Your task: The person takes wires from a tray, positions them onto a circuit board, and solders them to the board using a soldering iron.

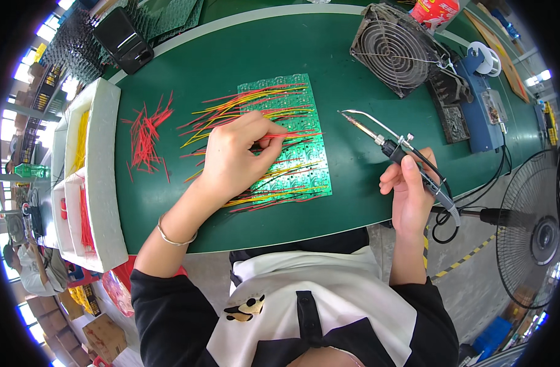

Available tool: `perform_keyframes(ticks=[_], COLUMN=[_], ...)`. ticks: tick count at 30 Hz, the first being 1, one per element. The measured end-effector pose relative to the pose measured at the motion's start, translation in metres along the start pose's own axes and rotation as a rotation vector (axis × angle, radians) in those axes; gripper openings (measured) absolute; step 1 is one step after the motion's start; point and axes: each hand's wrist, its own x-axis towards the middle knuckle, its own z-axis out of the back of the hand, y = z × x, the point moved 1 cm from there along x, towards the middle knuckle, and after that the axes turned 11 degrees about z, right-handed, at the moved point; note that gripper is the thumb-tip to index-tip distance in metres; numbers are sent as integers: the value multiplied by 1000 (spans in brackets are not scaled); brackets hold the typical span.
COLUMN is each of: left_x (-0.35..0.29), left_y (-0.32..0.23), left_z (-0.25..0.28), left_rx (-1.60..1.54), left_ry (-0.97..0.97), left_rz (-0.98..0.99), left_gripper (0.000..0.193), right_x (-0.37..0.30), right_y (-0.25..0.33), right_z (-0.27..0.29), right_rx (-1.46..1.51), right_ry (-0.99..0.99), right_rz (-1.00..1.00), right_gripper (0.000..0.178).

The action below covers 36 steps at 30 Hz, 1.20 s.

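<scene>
My left hand (234, 153) is over a green circuit board panel (319, 171), thumb and forefinger pinched on a thin red wire (301, 134). The wire's far end lies across the board. Rows of red, yellow and black wires (255, 98) rest on the panel, their loose ends sticking out past its left edge; my hand covers some of them. To the right, my right hand (412, 199) grips a soldering iron (391, 148) with a thin curved metal tube clamped along it. The iron's tip points up and left, apart from the panel.
Loose red wires (147, 140) lie left of the panel. Beyond them stands a white foam box (108, 196) with yellow and red wires. A square fan (393, 52), a blue unit (480, 116) and a solder spool (489, 60) stand at the right. A round fan (540, 235) is beside the table.
</scene>
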Motion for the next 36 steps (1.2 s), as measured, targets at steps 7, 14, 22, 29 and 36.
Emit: perform_keyframes(ticks=[7, 14, 22, 29, 36], left_x=[-3, -4, -4, -5, -4], left_y=[0, -1, -1, -2, -2], left_z=[-2, 0, -3, -1, -1], left_rx=[31, 88, 60, 74, 65], left_ry=[-15, 16, -8, 40, 34], left_rz=[-41, -77, -82, -68, -74], left_gripper=[6, 7, 7, 11, 12], right_x=[-3, -4, -5, -4, -4], right_y=[1, 1, 1, 0, 0], right_z=[-7, -10, -6, -7, -6], right_rx=[-73, -114, -59, -65, -76], right_ry=[80, 98, 140, 140, 142], right_rz=[-16, 9, -42, -55, -52], right_gripper=[16, 17, 18, 19, 19])
